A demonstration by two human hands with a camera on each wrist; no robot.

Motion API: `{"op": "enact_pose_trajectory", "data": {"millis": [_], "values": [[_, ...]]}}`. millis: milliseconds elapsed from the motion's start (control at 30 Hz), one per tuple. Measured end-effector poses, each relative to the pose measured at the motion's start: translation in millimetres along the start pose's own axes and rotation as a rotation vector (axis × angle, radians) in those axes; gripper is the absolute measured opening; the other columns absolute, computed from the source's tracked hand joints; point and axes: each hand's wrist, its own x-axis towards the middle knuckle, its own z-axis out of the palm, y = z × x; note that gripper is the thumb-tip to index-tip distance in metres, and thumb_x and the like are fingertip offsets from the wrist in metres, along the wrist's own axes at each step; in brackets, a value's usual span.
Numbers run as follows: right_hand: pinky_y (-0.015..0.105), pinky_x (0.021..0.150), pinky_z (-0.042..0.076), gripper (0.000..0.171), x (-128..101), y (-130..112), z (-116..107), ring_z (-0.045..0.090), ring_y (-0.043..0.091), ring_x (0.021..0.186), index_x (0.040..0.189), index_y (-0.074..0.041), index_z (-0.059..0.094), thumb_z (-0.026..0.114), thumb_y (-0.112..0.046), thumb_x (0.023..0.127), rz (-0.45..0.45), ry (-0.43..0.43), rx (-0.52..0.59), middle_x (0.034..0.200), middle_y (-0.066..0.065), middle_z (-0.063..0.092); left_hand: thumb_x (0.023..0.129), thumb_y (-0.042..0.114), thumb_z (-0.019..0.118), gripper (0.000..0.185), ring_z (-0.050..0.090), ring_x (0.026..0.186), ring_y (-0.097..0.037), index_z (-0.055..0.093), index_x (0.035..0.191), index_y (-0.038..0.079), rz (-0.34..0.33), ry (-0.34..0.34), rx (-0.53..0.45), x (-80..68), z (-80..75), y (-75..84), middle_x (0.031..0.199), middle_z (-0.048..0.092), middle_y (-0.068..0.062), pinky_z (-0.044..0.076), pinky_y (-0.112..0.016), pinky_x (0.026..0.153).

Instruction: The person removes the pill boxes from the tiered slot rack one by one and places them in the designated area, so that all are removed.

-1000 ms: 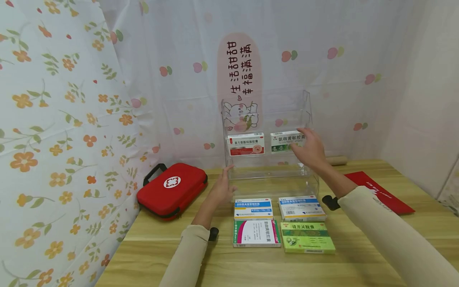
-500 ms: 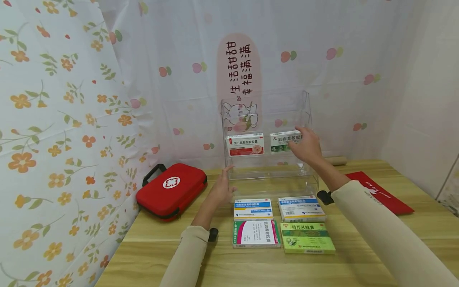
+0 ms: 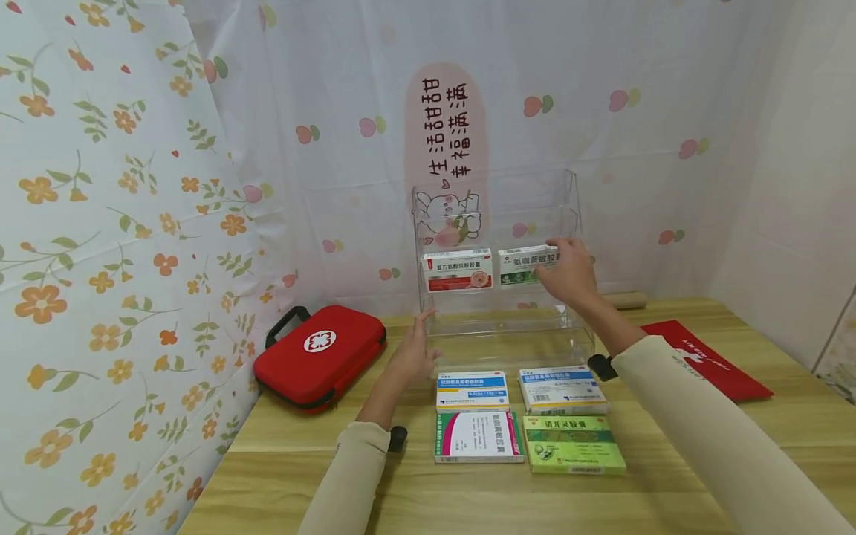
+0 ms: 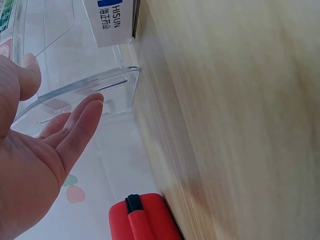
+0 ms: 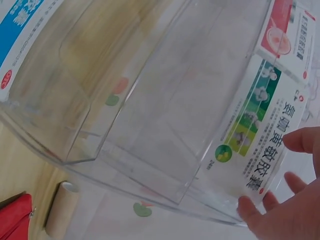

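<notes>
In the head view my right hand (image 3: 570,273) holds the right end of a white-and-green medicine box (image 3: 518,267) standing in a clear acrylic display rack (image 3: 498,325). The right wrist view has my fingers at the top edge and end of that medicine box (image 5: 255,125). Left of it on the same tier stands a red-and-white medicine box (image 3: 458,270). My left hand (image 3: 412,355) is by the rack's lower left side. Its fingers are straight and hold nothing; in the left wrist view they lie against or just beside the clear side panel (image 4: 90,82).
Two blue-and-white boxes (image 3: 472,389) (image 3: 563,388), a white box with pink and green (image 3: 479,437) and a light green box (image 3: 574,444) lie before the rack. A red first-aid case (image 3: 324,353) is at left, a red pouch (image 3: 709,364) at right.
The white-and-green medicine box has shifted slightly left along its tier, together with my right hand. My left hand stays in place by the rack.
</notes>
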Motion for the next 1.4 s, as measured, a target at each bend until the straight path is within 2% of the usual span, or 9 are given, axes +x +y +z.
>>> {"op": "enact_pose_trajectory", "data": {"millis": [200,300,533,667,900,1133,1233,1400], "values": [[0.063,0.103,0.035,0.037,3.4,9.5,0.3,0.035,0.052,0.13,0.121,0.007,0.054,0.064,-0.01,0.09,-0.046,-0.005,0.059,0.146,0.032,0.033,0.095,0.012,0.067,0.086,0.049,0.127,-0.038,0.01,0.153,0.039,0.001,0.002,-0.011,-0.3,-0.6,-0.8,0.146,0.038,-0.022,0.041,-0.055,0.105],[0.064,0.104,0.032,0.036,5.5,16.2,0.9,0.032,0.053,0.133,0.121,0.006,0.054,0.065,-0.009,0.09,-0.063,-0.013,0.079,0.147,0.032,0.03,0.095,0.012,0.067,0.086,0.05,0.126,-0.038,0.01,0.153,0.037,0.006,0.001,-0.011,-0.5,-0.6,-1.1,0.146,0.038,-0.022,0.042,-0.055,0.104],[0.065,0.106,0.026,0.032,8.8,22.5,3.8,0.032,0.052,0.133,0.118,0.007,0.063,0.065,-0.005,0.089,-0.139,-0.02,0.045,0.142,0.033,0.039,0.094,0.014,0.068,0.085,0.053,0.122,-0.038,0.01,0.152,0.038,0.01,-0.003,0.006,0.1,-0.1,-2.2,0.146,0.038,-0.023,0.044,-0.054,0.103],[0.064,0.107,0.027,0.031,9.1,21.9,5.1,0.032,0.05,0.133,0.119,0.005,0.063,0.066,-0.006,0.09,-0.135,-0.03,0.054,0.141,0.032,0.038,0.095,0.014,0.068,0.085,0.052,0.124,-0.037,0.01,0.153,0.038,0.01,0.001,0.003,-0.1,-0.7,-1.6,0.147,0.037,-0.023,0.044,-0.054,0.103],[0.06,0.103,0.034,0.027,7.6,22.3,8.4,0.035,0.048,0.128,0.115,0.002,0.064,0.068,-0.007,0.09,-0.059,-0.002,0.134,0.139,0.031,0.033,0.095,0.014,0.067,0.085,0.05,0.126,-0.038,0.011,0.153,0.037,0.007,0.001,0.0,-1.2,-0.1,-0.6,0.145,0.039,-0.023,0.043,-0.054,0.104],[0.055,0.091,0.039,0.022,6.5,25.6,4.8,0.044,0.044,0.114,0.108,0.001,0.069,0.071,-0.001,0.086,-0.085,0.08,0.107,0.131,0.027,0.043,0.095,0.014,0.067,0.085,0.049,0.129,-0.039,0.01,0.153,0.039,0.003,0.004,0.009,-1.4,-0.8,1.1,0.147,0.037,-0.022,0.042,-0.054,0.105],[0.051,0.086,0.04,0.02,8.2,27.3,4.4,0.045,0.042,0.108,0.106,0.001,0.07,0.068,0.002,0.087,-0.095,0.079,0.107,0.129,0.026,0.043,0.095,0.015,0.067,0.085,0.048,0.129,-0.038,0.01,0.153,0.039,-0.001,0.003,0.009,-1.0,-1.3,0.8,0.147,0.037,-0.022,0.041,-0.054,0.105],[0.051,0.085,0.041,0.018,10.9,27.4,3.6,0.046,0.041,0.106,0.104,0.002,0.07,0.063,0.007,0.088,-0.121,0.073,0.093,0.125,0.026,0.046,0.095,0.015,0.067,0.084,0.049,0.128,-0.039,0.011,0.153,0.038,0.006,0.002,0.005,-0.2,-1.2,0.0,0.148,0.037,-0.023,0.041,-0.055,0.105]]}}
